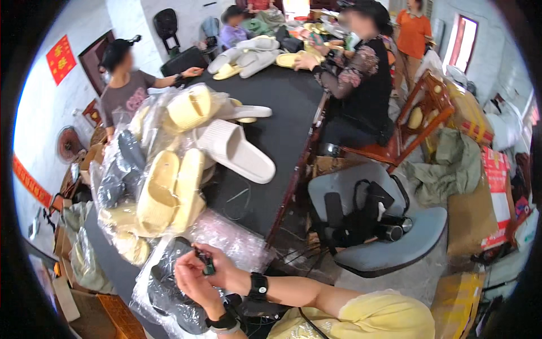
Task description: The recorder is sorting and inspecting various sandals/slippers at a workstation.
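Note:
My left hand (195,281) and my right hand (227,270) are close together at the near end of the black table. Between their curled fingers is a small dark green and black piece (206,263), its kind too small to make out. Beneath the hands lie dark slippers (169,282) in clear plastic bags. Just beyond is a pile of bagged slippers, with a pair of yellow slippers (164,192) nearest and grey ones at its left. A loose off-white slipper (240,150) rests sole-down beside them.
A grey-blue chair (389,243) bearing a black bag and dark cylinders stands right of the table (282,107). Two people sit along the table's sides, others farther back. More slippers (251,56) cover its far end. Cartons (468,214) line the right side.

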Tool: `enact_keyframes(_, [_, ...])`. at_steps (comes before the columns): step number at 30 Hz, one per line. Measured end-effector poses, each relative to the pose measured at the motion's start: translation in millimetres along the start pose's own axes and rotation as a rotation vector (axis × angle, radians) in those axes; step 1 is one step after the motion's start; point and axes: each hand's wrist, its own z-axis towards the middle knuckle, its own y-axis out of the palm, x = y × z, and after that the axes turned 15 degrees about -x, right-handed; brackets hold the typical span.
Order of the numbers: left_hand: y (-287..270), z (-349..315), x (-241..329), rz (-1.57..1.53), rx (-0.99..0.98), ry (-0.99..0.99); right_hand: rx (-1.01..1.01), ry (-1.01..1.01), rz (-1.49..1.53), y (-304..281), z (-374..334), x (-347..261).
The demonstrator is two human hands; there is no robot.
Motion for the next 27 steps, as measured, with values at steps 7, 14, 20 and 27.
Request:
enact_keyframes(7, [11.4,-8.2,24.2,0.256,0.111,0.074,0.054,0.076,0.087,17.8,-7.3,-3.2])
enact_keyframes(14, [-18.9,-30.9,31.9,0.506,0.131,-0.124,0.052,-0.076,-0.014,67.5,-50.6,-94.4])
enact_keyframes(20, [-71.9,-85.7,52.2,0.969,0.049,-0.271,0.296,-0.474,-0.492,70.6,-134.3,-258.6])
enact_keyframes(27, [-109.7,-109.3,24.1,1.649,0.091,-0.327,0.933,-0.954,-0.987,-49.3,-297.8,-463.6])
